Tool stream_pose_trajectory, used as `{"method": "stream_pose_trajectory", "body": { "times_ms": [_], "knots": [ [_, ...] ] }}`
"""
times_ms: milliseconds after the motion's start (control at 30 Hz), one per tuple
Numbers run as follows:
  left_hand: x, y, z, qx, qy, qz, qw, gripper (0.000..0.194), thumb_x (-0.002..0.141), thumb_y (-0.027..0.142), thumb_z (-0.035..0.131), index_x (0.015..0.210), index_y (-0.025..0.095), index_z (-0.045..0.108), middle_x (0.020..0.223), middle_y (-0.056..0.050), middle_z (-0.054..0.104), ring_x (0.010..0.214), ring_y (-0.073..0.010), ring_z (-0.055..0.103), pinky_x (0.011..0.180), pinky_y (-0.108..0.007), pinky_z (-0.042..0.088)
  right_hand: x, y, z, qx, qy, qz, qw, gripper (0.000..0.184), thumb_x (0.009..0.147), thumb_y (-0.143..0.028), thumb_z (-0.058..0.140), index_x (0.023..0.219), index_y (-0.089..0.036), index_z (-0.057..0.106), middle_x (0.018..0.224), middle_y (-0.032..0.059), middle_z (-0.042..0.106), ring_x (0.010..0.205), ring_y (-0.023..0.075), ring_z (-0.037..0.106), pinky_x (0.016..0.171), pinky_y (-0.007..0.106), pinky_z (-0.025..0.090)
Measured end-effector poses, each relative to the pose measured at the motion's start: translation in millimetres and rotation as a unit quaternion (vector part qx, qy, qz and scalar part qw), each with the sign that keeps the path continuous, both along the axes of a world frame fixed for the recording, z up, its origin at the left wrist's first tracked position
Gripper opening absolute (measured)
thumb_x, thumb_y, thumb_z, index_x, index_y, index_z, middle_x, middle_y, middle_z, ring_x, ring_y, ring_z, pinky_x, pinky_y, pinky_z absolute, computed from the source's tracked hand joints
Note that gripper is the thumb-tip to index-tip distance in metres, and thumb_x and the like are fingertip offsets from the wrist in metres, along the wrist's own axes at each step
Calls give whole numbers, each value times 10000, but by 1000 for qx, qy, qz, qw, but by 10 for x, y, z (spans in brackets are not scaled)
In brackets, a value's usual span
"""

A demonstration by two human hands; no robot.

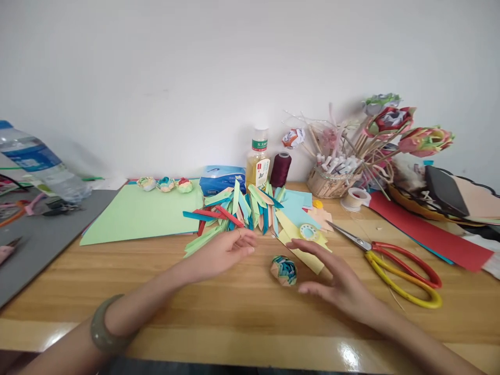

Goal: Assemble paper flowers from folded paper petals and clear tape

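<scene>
My left hand (224, 251) rests on the wooden table (219, 312), fingers stretched out toward a heap of folded paper strips (238, 208) in green, blue, red and peach; it holds nothing. My right hand (336, 278) hovers open with fingers spread just right of a small rolled paper flower (284, 271), which lies on the table between both hands. The right fingertips reach over a yellow paper piece (300, 252). A grey-green bangle (103, 328) sits on my left wrist.
Red-and-yellow scissors (394, 263) lie right of my hand. A tape roll (309, 232), green paper sheet (140, 213), tissue pack (222, 178), oil bottle (258, 159), maroon thread spool (280, 169), basket of paper flowers (339, 177), red paper (425, 232) and water bottle (39, 164) stand around.
</scene>
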State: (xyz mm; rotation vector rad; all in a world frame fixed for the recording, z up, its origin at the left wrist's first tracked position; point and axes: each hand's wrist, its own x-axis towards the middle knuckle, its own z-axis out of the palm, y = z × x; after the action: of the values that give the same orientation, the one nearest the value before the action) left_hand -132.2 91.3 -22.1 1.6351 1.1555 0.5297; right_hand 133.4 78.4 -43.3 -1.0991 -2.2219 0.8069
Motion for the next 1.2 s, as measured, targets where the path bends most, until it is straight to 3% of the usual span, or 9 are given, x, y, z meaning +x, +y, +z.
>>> {"method": "stream_pose_trajectory", "body": {
  "times_ms": [133, 300, 400, 533, 667, 800, 1033, 1100, 1200],
  "knots": [
    [54, 48, 4, 49, 36, -15, 998, 303, 857, 229, 434, 1141, 214, 539, 1145, -52, 622, 1048, -173, 581, 908, -325, 445, 45, -65, 64, 39, -21, -85, 995, 468, 780, -450, 614, 1189, -246, 512, 1103, 96, 646, 951, 248, 616, 818, 407, 509],
    [238, 33, -56, 142, 121, -55, 981, 258, 837, 195, 454, 1025, 202, 630, 1034, -56, 674, 955, -222, 608, 849, -372, 454, -31, -179, -42, 23, -90, -101, 991, 448, 731, -373, 680, 1120, -195, 548, 965, 85, 649, 835, 233, 627, 712, 365, 529],
    [359, -35, -84, 196, 107, -73, 972, 275, 832, 240, 514, 1085, 227, 622, 1091, -47, 662, 1010, -225, 584, 886, -359, 435, -100, -251, -95, 7, -119, -104, 987, 506, 731, -317, 690, 1183, -189, 502, 999, 88, 632, 856, 238, 622, 728, 375, 524],
    [448, -129, -138, 209, 77, -86, 971, 295, 845, 241, 521, 1123, 229, 616, 1028, -46, 676, 940, -202, 602, 841, -323, 459, -167, -323, -117, 20, -125, -85, 988, 316, 857, -255, 540, 1166, -192, 512, 957, 90, 616, 837, 227, 613, 712, 366, 523],
    [480, -204, -229, 249, 111, -66, 960, 267, 884, 230, 451, 1057, 182, 649, 1003, -69, 666, 930, -198, 603, 842, -326, 475, -232, -351, -131, 79, -153, -62, 983, 327, 922, -247, 408, 1226, -147, 474, 987, 134, 592, 882, 252, 607, 736, 391, 522],
    [494, -269, -273, 302, 172, -60, 936, 329, 912, 231, 373, 1145, 133, 583, 1113, -113, 617, 1016, -213, 575, 892, -354, 471, -267, -357, -124, 121, -182, -64, 974, 350, 918, -264, 402, 1230, -125, 474, 1006, 153, 583, 907, 287, 589, 745, 440, 513],
    [459, -333, -294, 287, 217, -60, 931, 589, 821, 459, 514, 1330, 188, 394, 1288, -122, 527, 1197, -276, 466, 987, -442, 405, -211, -256, -102, -22, -64, -67, 995, 477, 815, -254, 582, 1269, -198, 446, 824, 35, 600, 693, 185, 590, 623, 302, 497],
    [453, -324, -335, 295, 200, -68, 932, 669, 781, 453, 579, 1357, 201, 350, 1304, -119, 512, 1205, -270, 455, 996, -433, 398, -206, -211, -102, -47, -39, -63, 996, 454, 807, -247, 595, 1246, -220, 485, 733, -2, 589, 620, 161, 563, 569, 263, 468],
    [461, -294, -372, 305, 156, -67, 937, 607, 785, 365, 607, 1331, 211, 392, 1313, -111, 500, 1213, -257, 439, 1011, -425, 377, -220, -173, -89, -37, -42, -63, 996, 374, 813, -285, 596, 1184, -245, 568, 679, -11, 560, 603, 159, 536, 564, 261, 440]
  ]
}}
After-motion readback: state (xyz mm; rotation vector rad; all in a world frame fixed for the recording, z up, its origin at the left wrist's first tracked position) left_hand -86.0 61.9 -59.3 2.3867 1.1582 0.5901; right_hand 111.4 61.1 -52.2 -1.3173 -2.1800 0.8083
